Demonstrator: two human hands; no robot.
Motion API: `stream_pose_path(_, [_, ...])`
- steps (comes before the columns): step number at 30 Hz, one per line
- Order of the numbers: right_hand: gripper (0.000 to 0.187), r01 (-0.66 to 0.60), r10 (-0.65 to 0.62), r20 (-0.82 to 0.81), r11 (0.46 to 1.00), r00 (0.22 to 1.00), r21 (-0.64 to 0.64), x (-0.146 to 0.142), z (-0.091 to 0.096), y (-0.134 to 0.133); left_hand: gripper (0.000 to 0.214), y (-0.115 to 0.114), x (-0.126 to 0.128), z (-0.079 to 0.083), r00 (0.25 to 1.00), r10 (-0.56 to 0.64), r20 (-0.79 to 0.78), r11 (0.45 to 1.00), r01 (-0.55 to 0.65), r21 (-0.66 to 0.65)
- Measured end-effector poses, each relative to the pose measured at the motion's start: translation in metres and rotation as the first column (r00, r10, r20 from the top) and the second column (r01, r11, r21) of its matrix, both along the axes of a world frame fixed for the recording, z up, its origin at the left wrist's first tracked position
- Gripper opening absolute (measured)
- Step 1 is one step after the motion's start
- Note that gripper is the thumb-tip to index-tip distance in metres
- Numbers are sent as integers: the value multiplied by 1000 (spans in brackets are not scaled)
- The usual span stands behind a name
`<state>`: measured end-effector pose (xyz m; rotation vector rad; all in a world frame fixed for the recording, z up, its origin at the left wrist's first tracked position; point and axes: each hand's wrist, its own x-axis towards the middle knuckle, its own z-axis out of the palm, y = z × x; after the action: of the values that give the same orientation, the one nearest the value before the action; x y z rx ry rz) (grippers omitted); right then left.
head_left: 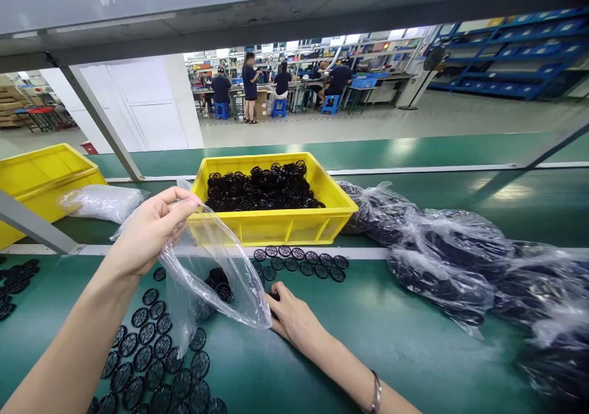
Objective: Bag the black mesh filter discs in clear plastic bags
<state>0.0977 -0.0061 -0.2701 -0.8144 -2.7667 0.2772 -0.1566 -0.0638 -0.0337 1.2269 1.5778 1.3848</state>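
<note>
My left hand (159, 224) is closed in a pinch on the rim of a clear plastic bag (225, 230), holding its mouth wide. Inside the bag lies a small heap of black round grilles (219, 284). At the bag's right edge, low over the green surface, my right hand (294, 316) has its fingers curled around dark grilles, mostly hidden by the fingers. Just beyond that hand, rows of loose grilles (298, 253) lie flat. More black round grilles (143, 357) are spread beneath my left forearm.
A yellow bin (271, 227) heaped with grilles stands behind the bag. Filled clear bags (442, 279) line the right side. At left are a packet of clear bags (103, 202) and another yellow bin (50, 175). A shelf crosses overhead; people work far back.
</note>
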Motion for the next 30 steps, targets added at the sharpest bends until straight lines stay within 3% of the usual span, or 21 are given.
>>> stream_pose_path(5, [18,32,-31,15,998,999,-52,-2,2,-4,23,1,-2,4,1000,11,22,1000,-11,16])
stream_pose_path(9, [36,87,-87,7,996,996,-6,-24,13,5,23,4,2,10,1000,2,16,999,-3,47])
stream_pose_path(13, [41,152,-158,99,986,982,66,-36,9,2,23,6,2,12,1000,-8,8,998,7,61])
stream_pose_path(18, [28,190,-205,163,977,965,101,-18,-8,-9,19,11,2,7,1000,-29,10,997,28,71])
stream_pose_path(21, [21,195,-203,171,979,964,66,-2,-2,-5,18,13,7,4,998,-62,-4,996,62,70])
stream_pose_path(23, [18,198,-195,131,980,972,-14,11,24,-1,19,14,11,3,996,-79,-31,995,81,63])
stream_pose_path(26, [18,175,-191,-130,977,973,-125,31,99,-1,21,14,19,2,992,-103,-75,994,107,38])
stream_pose_path(28, [18,113,-126,-386,992,914,-56,35,159,-7,21,15,25,2,987,-126,-103,991,129,20])
stream_pose_path(30, [18,31,-2,-491,998,871,52,23,207,-14,21,17,32,2,978,-155,-138,987,159,20])
